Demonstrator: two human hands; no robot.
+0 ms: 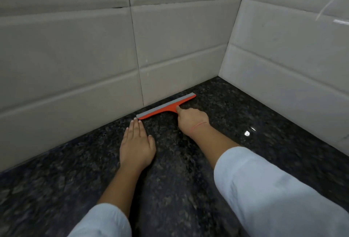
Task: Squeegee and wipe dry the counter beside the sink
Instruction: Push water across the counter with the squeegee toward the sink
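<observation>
Here, on dark speckled counter (pixel 188 170) by tiled walls (pixel 75 48), right hand (pixel 190 119) grips squeegee (pixel 166 106), left hand (pixel 137 142) flat.

A home kitchen or washroom corner: dark speckled granite counter (pixel 245 114) meeting pale glossy wall tiles (pixel 75 48).

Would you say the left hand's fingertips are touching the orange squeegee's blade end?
Cannot tell. In the head view the left hand lies flat, fingertips right at the squeegee blade's near end; no plain gap or contact.
</observation>
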